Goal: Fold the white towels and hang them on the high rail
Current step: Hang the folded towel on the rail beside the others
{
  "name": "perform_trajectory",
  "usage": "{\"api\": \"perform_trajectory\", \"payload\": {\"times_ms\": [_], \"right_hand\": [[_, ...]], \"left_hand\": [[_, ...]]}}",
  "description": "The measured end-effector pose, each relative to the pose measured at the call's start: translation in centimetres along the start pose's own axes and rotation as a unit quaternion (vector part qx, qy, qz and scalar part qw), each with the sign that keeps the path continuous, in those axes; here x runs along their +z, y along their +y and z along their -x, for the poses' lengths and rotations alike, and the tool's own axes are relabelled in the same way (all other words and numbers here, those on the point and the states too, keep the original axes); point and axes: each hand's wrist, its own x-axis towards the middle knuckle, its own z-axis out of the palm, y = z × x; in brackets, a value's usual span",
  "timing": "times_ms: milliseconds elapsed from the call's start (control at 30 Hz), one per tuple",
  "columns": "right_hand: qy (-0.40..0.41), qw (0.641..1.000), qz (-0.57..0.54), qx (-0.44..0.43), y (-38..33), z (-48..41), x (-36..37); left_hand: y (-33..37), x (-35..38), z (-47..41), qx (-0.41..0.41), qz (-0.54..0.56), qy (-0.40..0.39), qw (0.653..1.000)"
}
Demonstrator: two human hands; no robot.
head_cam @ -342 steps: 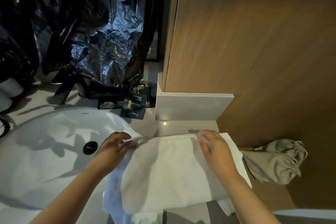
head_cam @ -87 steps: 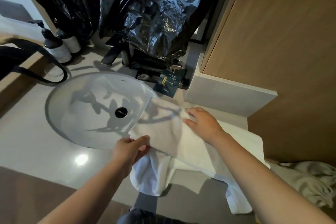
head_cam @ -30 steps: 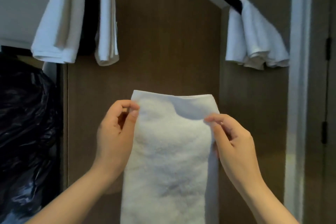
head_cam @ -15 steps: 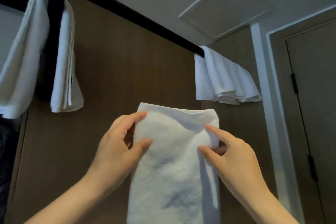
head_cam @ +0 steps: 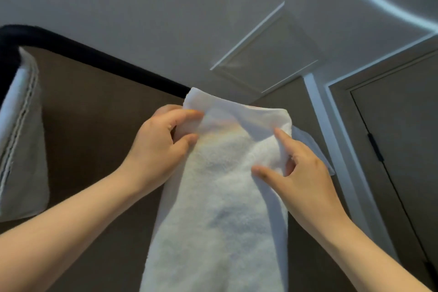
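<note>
Pinching towel point(head_cam: 225, 208) side edges: left hand point(head_cam: 158, 148), right hand point(head_cam: 302, 179); rail point(head_cam: 94, 59) behind.

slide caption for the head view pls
Left hand and right hand hold a folded white towel up at the black rail; hung towel far left

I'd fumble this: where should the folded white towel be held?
Near its top edge, from both sides. The folded towel hangs as a long narrow strip, so the left hand and right hand pinching its upper sides likely keep it flat.
</note>
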Motion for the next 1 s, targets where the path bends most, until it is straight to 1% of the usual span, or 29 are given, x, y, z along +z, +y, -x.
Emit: {"api": "perform_trajectory", "payload": {"times_ms": [100, 233, 367, 467, 567, 633, 767, 867, 1000], "right_hand": [[0.024, 1.000, 0.009, -0.015, -0.5, -2.1, 0.0], [0.024, 1.000, 0.005, -0.014, -0.8, -4.4, 0.8], [0.028, 0.999, -0.001, -0.017, -0.7, -6.8, 1.4], [0.048, 0.998, 0.001, -0.036, -0.8, -9.1, 1.6], [0.050, 0.997, -0.025, -0.047, -0.2, -11.5, 2.2], [0.044, 0.996, -0.065, -0.051, 0.8, -12.8, 2.9], [0.026, 0.991, -0.122, -0.040, 2.9, -15.3, 4.6], [0.012, 0.983, -0.173, -0.056, 3.7, -17.0, 6.0], [0.007, 0.980, -0.182, -0.079, 3.7, -18.8, 6.9]], "left_hand": [[0.0, 0.0, -2.4, 0.027, -0.031, -0.001, 0.999], [-0.6, 0.2, -3.9, 0.020, -0.053, -0.049, 0.997], [-1.0, -0.1, -5.7, 0.035, -0.140, -0.024, 0.989], [-0.7, -0.3, -7.1, 0.022, -0.177, -0.011, 0.984], [-0.1, -0.5, -7.9, 0.025, -0.211, -0.004, 0.977], [0.6, -0.4, -8.2, 0.024, -0.240, 0.000, 0.971], [1.4, 0.6, -9.4, -0.004, -0.286, 0.010, 0.958], [1.6, 1.3, -10.5, -0.036, -0.311, 0.024, 0.949], [1.7, 1.6, -11.4, -0.050, -0.348, 0.041, 0.935]]}}
